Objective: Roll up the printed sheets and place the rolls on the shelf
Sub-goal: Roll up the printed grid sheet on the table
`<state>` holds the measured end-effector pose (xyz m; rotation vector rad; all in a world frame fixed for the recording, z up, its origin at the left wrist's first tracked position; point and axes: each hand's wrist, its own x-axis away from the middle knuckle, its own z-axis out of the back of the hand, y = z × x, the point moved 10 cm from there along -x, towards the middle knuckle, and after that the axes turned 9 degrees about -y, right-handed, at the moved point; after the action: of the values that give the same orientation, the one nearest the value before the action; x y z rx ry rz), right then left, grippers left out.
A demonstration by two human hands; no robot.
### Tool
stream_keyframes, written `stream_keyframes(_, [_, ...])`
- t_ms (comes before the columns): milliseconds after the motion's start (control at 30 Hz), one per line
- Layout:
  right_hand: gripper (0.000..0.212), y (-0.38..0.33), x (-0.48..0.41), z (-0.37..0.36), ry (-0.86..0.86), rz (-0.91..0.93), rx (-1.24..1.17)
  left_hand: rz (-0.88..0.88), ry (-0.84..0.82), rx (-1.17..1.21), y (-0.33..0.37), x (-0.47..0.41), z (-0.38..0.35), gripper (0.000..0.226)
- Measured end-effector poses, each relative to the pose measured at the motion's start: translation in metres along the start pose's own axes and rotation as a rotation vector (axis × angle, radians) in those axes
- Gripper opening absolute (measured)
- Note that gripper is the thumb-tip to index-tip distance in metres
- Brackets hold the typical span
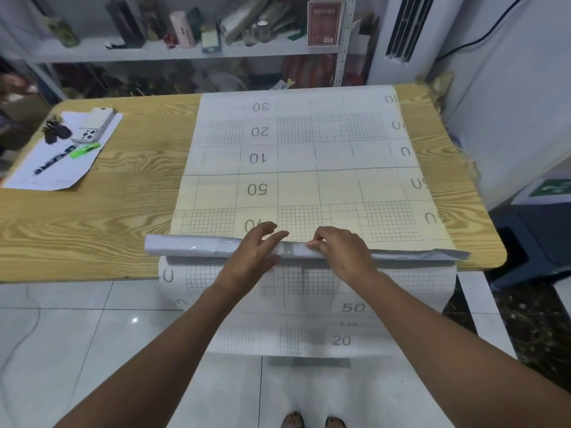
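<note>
Standing at the near edge of the counter [92, 217], you are handling the roll [191, 246] with both hands. The roll is lying along that near edge, toward the right half of the counter and parallel to the edge. Its left end is looking thicker and rounder, and its right end is looking flattened.

Your left hand [255, 251] is resting on top of the roll near its middle. Its fingers [272, 234] are stretching straight out, reaching past the roll over the flat sheet [296, 156] and gripping nothing. Your right hand [343, 251] is sitting just beside it on the right, with a small gap between the two. Its fingers [318, 244] are curling down onto the roll and gripping its top layer.

The sheet, printed with grids and numbers, is lying flat from the roll to the far edge of the counter. Another stretch of it is hanging from under the roll, over the near edge, toward the floor [92, 335].

The shelf [154, 52] is standing behind the far edge, crowded with boxes and bottles. Near the far left corner a paper [61, 168] is carrying a phone [92, 126], keys [55, 131] and a green marker [85, 149], well apart from the sheet. Your feet [312, 421] are showing on the tiled floor below the hanging stretch.
</note>
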<state>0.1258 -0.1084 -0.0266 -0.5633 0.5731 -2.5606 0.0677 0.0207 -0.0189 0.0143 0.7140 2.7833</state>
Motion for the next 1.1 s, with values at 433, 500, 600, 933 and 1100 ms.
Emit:
stream_keyframes(433, [0.022,-0.015,0.016,0.014,-0.011,0.071,0.002,0.014,-0.047,-0.046,0.007,0.001,0.007,0.022])
stream_keyframes(500, [0.028,-0.018,0.018,0.01,0.01,0.116,0.071,0.044,-0.053,-0.013,0.002,0.002,0.005,0.017])
stream_keyframes(600, [0.033,-0.017,0.02,0.0,0.064,0.189,0.212,0.111,-0.075,0.046,-0.007,0.004,0.001,0.015])
stream_keyframes(933, [0.025,0.005,0.021,-0.028,0.047,0.125,0.22,0.25,-0.22,0.128,-0.028,0.007,-0.03,0.017])
stream_keyframes(1100, [0.026,0.014,0.016,-0.034,0.07,0.074,0.209,0.331,-0.218,0.27,-0.042,0.005,-0.036,0.009])
